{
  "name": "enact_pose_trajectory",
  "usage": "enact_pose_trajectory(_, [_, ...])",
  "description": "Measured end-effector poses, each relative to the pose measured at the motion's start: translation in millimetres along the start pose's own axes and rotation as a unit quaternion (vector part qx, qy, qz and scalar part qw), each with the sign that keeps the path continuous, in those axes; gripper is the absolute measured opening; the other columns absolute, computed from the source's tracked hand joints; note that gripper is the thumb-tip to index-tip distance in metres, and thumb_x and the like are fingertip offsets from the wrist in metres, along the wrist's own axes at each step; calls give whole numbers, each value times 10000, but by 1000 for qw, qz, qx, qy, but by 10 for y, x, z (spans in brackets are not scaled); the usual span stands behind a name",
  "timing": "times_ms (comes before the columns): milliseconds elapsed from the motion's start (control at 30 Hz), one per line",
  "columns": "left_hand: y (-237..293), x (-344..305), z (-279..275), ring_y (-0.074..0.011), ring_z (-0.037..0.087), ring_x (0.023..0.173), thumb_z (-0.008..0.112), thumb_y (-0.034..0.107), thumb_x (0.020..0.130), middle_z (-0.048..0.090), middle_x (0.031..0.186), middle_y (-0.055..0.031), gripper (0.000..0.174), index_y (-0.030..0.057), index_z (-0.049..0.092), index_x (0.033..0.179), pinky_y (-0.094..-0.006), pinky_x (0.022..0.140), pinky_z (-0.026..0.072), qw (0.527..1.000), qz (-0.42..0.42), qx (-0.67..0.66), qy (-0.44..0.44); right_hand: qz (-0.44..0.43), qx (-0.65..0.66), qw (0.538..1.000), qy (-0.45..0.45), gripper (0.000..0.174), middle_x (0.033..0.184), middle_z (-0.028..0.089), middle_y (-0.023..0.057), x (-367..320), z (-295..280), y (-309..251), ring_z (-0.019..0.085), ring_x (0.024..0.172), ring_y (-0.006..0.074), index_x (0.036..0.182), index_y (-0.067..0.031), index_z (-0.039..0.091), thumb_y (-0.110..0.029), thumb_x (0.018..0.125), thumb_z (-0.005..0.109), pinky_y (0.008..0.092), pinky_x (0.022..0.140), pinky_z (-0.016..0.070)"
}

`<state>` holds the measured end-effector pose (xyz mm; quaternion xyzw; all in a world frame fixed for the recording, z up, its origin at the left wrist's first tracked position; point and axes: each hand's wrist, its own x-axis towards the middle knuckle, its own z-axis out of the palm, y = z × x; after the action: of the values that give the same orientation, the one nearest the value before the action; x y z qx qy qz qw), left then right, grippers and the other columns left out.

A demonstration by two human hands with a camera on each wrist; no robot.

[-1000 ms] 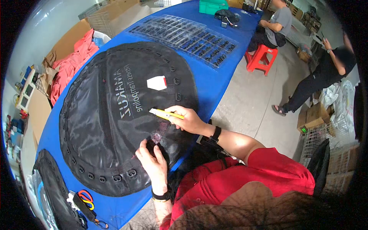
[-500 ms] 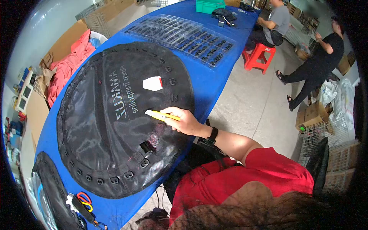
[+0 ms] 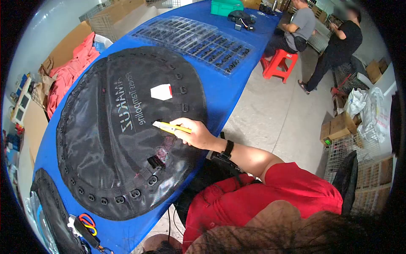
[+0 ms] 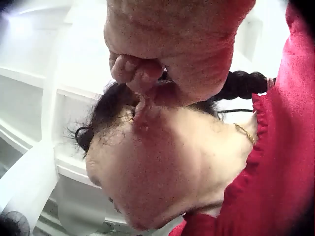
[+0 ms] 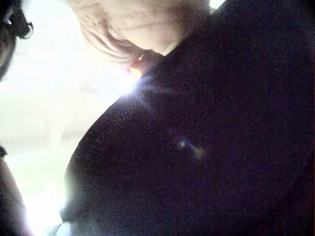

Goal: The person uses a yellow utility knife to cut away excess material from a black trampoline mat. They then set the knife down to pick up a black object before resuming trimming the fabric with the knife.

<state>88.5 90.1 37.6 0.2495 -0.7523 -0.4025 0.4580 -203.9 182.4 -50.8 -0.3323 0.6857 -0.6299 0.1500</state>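
In the head view my right hand grips a yellow utility knife, its blade end pointing left over a round black fabric cover. White lettering and a white label show on the cover. Below the knife lie a reddish worn patch and a black strap piece. The right wrist view has my hand at the top, beside a large dark surface. My left hand is outside the head view; the left wrist view shows it by the head, fingers curled.
Trays of small black parts and a green bin lie farther along the blue table. Scissors rest at lower left. One person sits on a red stool; another person stands at right.
My left hand has left the cover and gone up to the head. The right hand still holds the knife over the cover. The standing person has changed position.
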Motion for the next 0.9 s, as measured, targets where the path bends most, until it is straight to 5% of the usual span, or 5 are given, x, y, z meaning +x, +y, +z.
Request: enact_pose_trajectory(900, [-102,46,34,-168,605,740,650,126,1064,651,849,-92,118,24,606,1024,-297,689,503,1000,-6,1,-30,13,22,1000,-12,324,971,753,20,-7,-9,0,650,716,66,1387,-60,673,-102,1066,696,255,638,558])
